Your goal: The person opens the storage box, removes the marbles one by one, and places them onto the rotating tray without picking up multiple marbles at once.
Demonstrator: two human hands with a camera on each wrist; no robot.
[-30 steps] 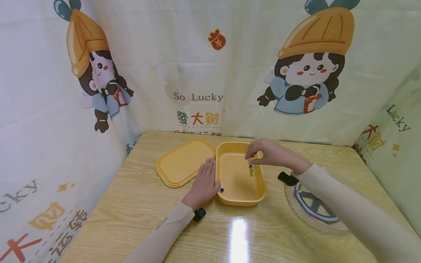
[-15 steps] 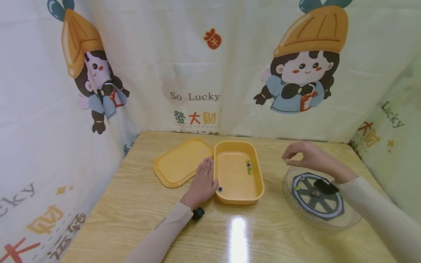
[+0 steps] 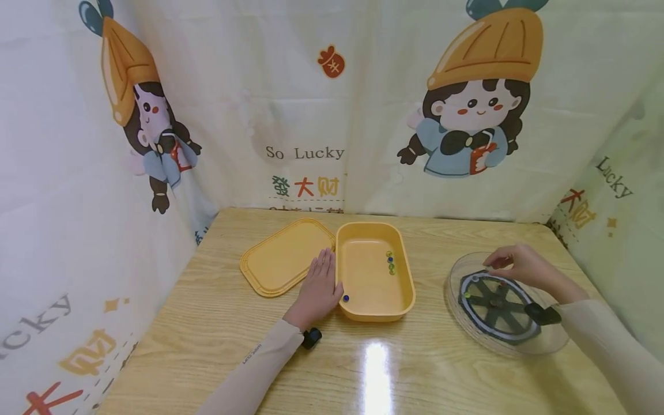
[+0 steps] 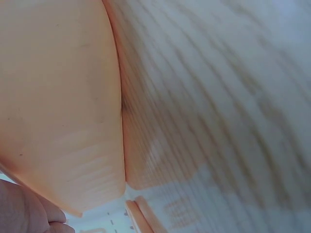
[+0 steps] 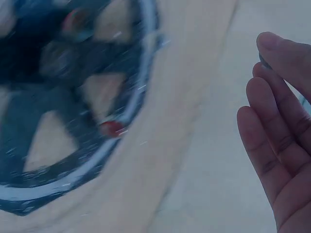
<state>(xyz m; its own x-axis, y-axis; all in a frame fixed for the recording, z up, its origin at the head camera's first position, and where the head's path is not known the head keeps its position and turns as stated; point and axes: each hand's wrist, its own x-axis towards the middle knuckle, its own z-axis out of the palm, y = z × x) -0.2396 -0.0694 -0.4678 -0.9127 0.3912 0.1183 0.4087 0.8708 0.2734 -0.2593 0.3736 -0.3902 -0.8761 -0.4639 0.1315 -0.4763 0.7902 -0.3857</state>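
Observation:
My left hand [image 3: 315, 286] lies with straight fingers along the left wall of a yellow plastic box [image 3: 374, 316], its thumb at the rim. In the left wrist view, fingers [image 4: 24, 208] show beside the box wall [image 4: 58, 97]. A blue marble [image 3: 346, 298] sits near that thumb, and several blue and yellow-green marbles [image 3: 391, 269] line the box's right side. My right hand [image 3: 529, 271] pinches a small marble [image 5: 264, 62] between thumb and fingertip, mostly hidden in the right wrist view. The hand is over the far rim of a clear round basin [image 3: 556, 346].
Inside the basin lies a dark six-spoked wheel-like piece [image 3: 499, 314] with a pale ring. A yellow-green marble [image 3: 467, 295] and a red one [image 5: 112, 128] lie on it. The box's yellow lid [image 3: 285, 256] rests left of the box on the wooden table [image 3: 207, 323].
My right hand, pinching a marble, has moved right from above the yellow box to over the round basin. The left hand has stayed at the box wall.

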